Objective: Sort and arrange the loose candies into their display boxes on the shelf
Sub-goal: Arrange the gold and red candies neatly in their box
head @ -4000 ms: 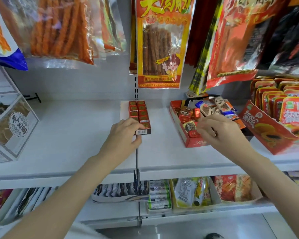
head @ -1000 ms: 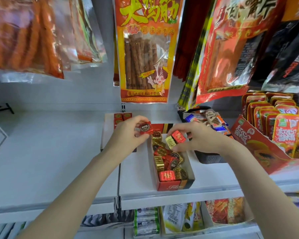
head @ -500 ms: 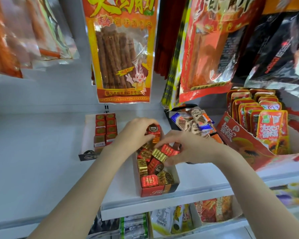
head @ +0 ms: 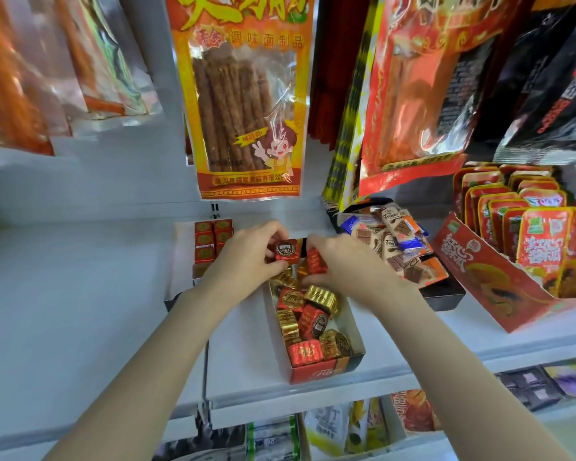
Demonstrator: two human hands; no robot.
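- While I watch from the head view, my left hand point(head: 246, 257) pinches a red square candy point(head: 286, 250) between thumb and fingers, above the far end of the red display box point(head: 323, 372).
- My right hand point(head: 343, 264) curls round another red candy point(head: 316, 261) just beside it, fingertips down among the wrappers.
- Red and gold foil candies point(head: 308, 319) lie jumbled in that box, which sits at the front of the white shelf point(head: 80, 294).
- Left of it I see a tray of small red boxes point(head: 210, 241); to the right, a black tray of chocolate bars point(head: 393, 241).
- Snack bags point(head: 246, 94) hang above.
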